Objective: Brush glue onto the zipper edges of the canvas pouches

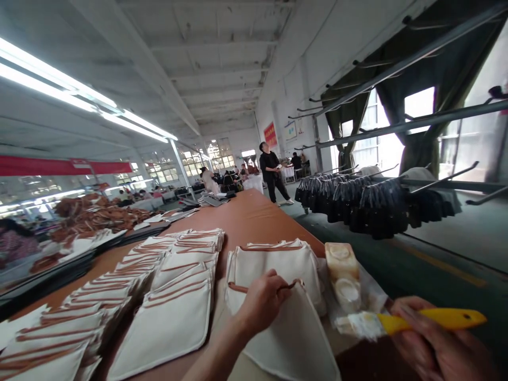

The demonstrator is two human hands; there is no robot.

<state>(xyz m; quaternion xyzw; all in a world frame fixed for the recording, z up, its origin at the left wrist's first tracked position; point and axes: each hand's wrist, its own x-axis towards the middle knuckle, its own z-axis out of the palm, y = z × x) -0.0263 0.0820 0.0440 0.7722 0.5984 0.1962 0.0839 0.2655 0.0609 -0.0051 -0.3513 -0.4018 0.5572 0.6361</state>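
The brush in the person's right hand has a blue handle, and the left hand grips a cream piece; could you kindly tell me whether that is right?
Not quite: the head view shows that the handle of the brush is yellow, not blue. The brush is indeed in the right hand, and the left hand grips a cream piece.
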